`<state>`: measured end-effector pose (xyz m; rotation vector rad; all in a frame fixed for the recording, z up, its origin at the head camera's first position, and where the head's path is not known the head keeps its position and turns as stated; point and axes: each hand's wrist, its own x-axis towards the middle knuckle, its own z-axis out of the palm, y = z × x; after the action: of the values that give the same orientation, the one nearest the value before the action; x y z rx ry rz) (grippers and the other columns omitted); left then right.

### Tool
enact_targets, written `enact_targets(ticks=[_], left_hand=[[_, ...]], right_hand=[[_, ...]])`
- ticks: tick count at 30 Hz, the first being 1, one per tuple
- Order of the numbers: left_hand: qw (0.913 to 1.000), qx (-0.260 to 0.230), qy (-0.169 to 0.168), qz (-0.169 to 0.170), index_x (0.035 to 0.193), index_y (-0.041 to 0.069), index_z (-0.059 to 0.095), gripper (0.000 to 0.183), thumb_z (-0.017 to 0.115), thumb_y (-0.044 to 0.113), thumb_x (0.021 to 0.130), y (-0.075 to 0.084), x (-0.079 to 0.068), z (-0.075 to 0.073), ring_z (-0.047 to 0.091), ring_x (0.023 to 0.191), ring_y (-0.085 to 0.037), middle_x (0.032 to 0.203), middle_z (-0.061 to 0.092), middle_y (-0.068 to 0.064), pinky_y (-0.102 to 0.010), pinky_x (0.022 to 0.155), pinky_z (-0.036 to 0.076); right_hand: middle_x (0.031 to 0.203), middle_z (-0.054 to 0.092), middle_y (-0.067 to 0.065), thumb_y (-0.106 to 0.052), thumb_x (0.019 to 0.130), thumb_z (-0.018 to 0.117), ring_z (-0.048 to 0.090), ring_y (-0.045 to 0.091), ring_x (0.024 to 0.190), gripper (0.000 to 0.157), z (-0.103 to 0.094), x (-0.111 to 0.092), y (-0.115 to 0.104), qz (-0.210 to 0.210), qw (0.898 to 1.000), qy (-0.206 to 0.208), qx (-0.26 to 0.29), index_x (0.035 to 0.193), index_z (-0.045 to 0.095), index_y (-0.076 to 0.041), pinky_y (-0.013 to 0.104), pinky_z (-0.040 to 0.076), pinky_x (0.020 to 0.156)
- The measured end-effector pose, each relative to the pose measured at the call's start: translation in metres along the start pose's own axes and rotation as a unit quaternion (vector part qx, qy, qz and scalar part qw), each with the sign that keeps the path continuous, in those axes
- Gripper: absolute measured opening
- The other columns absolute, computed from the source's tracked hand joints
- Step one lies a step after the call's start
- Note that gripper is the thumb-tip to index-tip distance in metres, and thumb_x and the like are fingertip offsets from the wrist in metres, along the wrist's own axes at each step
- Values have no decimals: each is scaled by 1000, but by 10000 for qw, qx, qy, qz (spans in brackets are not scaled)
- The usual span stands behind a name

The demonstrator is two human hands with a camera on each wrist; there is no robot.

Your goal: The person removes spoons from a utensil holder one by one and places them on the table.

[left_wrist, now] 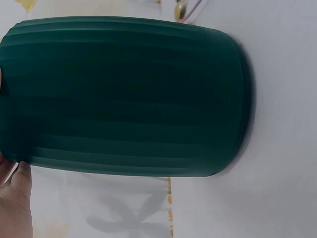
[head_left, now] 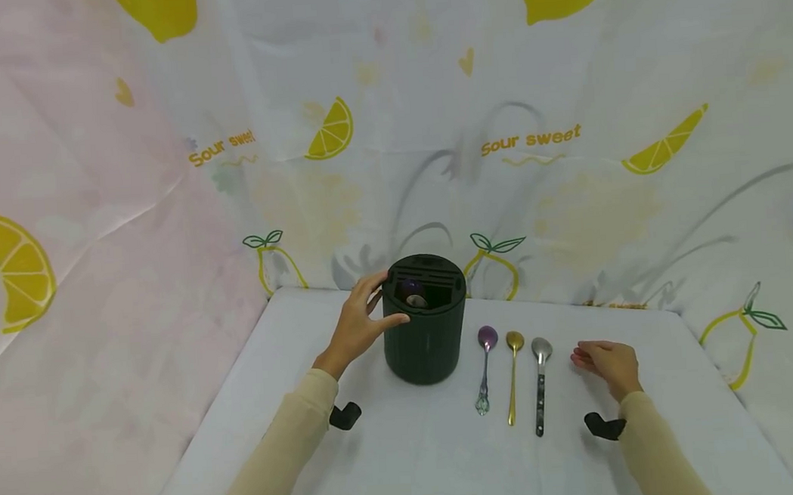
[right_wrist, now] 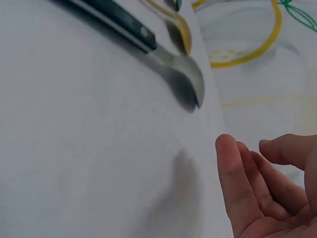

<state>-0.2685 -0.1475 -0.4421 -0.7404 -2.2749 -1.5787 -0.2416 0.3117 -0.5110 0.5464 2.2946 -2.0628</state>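
Note:
A dark green ribbed utensil holder stands upright on the table, its slotted top facing up. My left hand grips it near the rim, thumb on the near side and fingers on the far left side. Through the opening a purple and a silvery rounded shape show inside. Right of the holder lie a purple spoon, a gold spoon and a silver spoon with a dark speckled handle. My right hand hovers to the right of the silver spoon, fingers loosely bent, holding nothing.
A white cloth covers the table. Behind and beside it hangs a backdrop printed with lemons and "Sour sweet". A black wrist mount sits under the left sleeve, another mount under the right.

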Motion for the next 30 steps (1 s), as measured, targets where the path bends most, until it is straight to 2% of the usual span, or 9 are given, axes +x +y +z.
enact_targets(ticks=[6, 14, 19, 26, 30], left_hand=[[10000, 59, -1, -36, 148, 12, 40, 84, 83, 25, 77, 1, 0, 1, 39, 135, -18, 145, 38, -2, -26, 110, 38], [9999, 50, -7, -113, 148, 11, 40, 84, 83, 21, 77, 1, -2, 3, 38, 136, -18, 146, 38, -2, -24, 110, 38], [9999, 33, 5, -99, 148, 10, 40, 84, 83, 22, 77, 3, -3, 2, 39, 135, -21, 146, 38, -6, -27, 111, 38], [9999, 105, -22, -115, 148, 9, 40, 84, 83, 25, 77, 3, -2, 2, 39, 135, -20, 146, 38, -5, -24, 110, 37], [9999, 108, -26, -106, 148, 9, 40, 84, 83, 25, 77, 4, -2, 2, 38, 136, -20, 146, 38, -5, -25, 111, 37]], right_hand=[[84, 72, 5, -8, 97, 59, 72, 11, 74, 39, 19, -4, -26, -636, 9977, -133, -213, 123, 53, 21, 29, 61, 76], [89, 73, 12, -10, 96, 64, 72, 15, 77, 41, 47, -19, -68, -1338, 9888, -639, 147, 120, 54, 22, 29, 61, 76], [97, 71, 18, -16, 96, 65, 73, 20, 84, 42, 66, -33, -94, -1757, 9793, -1005, -22, 119, 57, 19, 33, 59, 81], [98, 70, 24, -12, 93, 69, 73, 21, 81, 38, 96, -46, -121, -2289, 9617, -1452, 417, 113, 60, 19, 34, 60, 78], [103, 67, 30, -14, 92, 70, 72, 22, 83, 35, 115, -55, -136, -2524, 9520, -1689, 384, 112, 64, 14, 33, 60, 79]])
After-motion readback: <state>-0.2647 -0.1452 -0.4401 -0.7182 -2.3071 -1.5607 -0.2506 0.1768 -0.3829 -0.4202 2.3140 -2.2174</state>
